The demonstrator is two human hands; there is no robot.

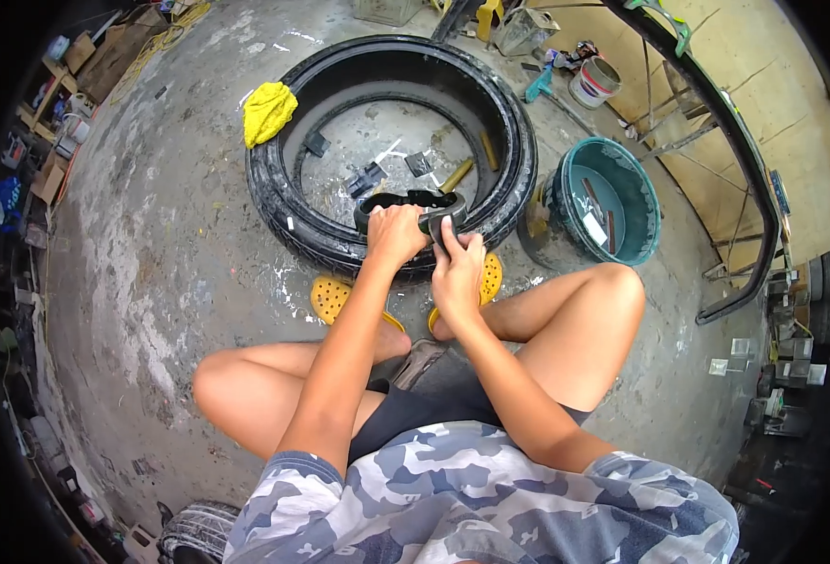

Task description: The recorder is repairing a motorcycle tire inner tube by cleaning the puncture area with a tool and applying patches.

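My left hand (396, 233) is closed on a black curved plastic part (448, 199), knuckles up, at the near side of a tyre. My right hand (459, 268) grips the same part from the right, thumb laid along its near edge. The part is held over the near wall of the black tyre (279, 202), which lies flat on the floor. Inside the tyre ring lie dark sheet pieces (366, 179) and a brownish-yellow stick (456, 175). A crumpled yellow cloth (269, 114) rests on the tyre's far left wall. My fingers hide some of the part.
A teal bucket (642, 235) holding water and several objects stands right of the tyre. Behind it are a white paint pail (595, 83) and a teal-headed tool (539, 85). A long black curved frame (729, 122) rises at the right. Yellow clogs (331, 297) are on my feet.
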